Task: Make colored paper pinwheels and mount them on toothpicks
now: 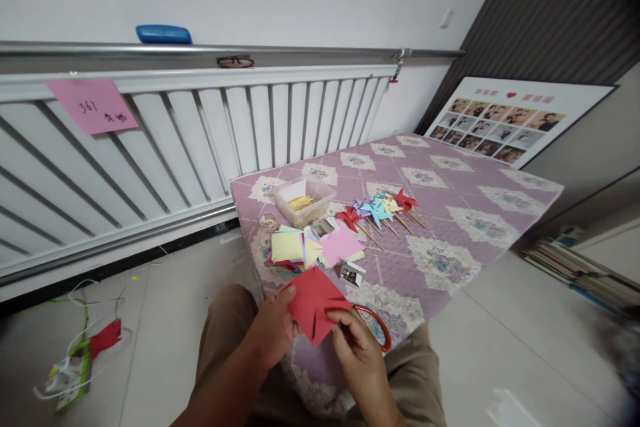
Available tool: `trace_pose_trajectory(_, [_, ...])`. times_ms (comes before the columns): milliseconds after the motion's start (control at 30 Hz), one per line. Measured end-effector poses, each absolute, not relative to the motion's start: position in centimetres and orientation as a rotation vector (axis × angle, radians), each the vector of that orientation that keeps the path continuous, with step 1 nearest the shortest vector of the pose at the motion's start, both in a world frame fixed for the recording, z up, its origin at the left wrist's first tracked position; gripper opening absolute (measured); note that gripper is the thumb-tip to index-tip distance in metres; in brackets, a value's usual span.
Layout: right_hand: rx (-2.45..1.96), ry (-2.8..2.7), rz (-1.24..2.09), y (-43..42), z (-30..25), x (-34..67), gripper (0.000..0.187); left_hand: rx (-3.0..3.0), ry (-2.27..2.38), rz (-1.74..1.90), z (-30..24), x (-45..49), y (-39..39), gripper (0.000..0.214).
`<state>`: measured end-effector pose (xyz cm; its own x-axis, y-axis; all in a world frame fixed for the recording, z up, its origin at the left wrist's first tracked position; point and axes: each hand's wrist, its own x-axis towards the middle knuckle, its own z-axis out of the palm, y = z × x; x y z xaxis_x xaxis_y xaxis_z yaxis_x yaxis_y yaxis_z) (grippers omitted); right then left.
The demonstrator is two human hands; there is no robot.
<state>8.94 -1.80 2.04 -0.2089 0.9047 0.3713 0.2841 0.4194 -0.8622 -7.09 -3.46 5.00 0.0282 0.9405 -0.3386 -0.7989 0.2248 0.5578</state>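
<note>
A red paper square [316, 300] with slits cut in from its corners is held up between my two hands. My left hand [275, 320] pinches its left edge. On the right side, the thumb and fingers of my right hand [357, 340] grip the paper near a cut corner. Red-handled scissors [376, 321] show beside my right hand, their blades hidden; whether that hand touches them I cannot tell. Just beyond lie a stack of coloured paper squares [287, 247], a pink paper sheet [341, 245] and a small open box of metal pins [352, 273].
Several finished paper pinwheels [377, 210] on sticks lie on the floral tablecloth [435, 253]. A plastic box [320, 207] holds thin wooden sticks. A white radiator [300, 120] stands behind. On the floor at left is a power strip [75, 380] with cables and a red paper piece [106, 339].
</note>
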Motion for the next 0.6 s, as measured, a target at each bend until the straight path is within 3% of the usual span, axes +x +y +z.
trace_pose_trajectory(300, [-1.036,-1.755,0.874,-2.3,1.4,9.1,0.026,0.201,0.748,1.397,4.8,-6.5,-3.4,0.024])
trace_pose_trajectory(600, [-1.049,-1.734,0.894,-2.2,1.6,9.0,0.017,0.239,0.688,1.404,4.9,-6.0,-3.8,0.028])
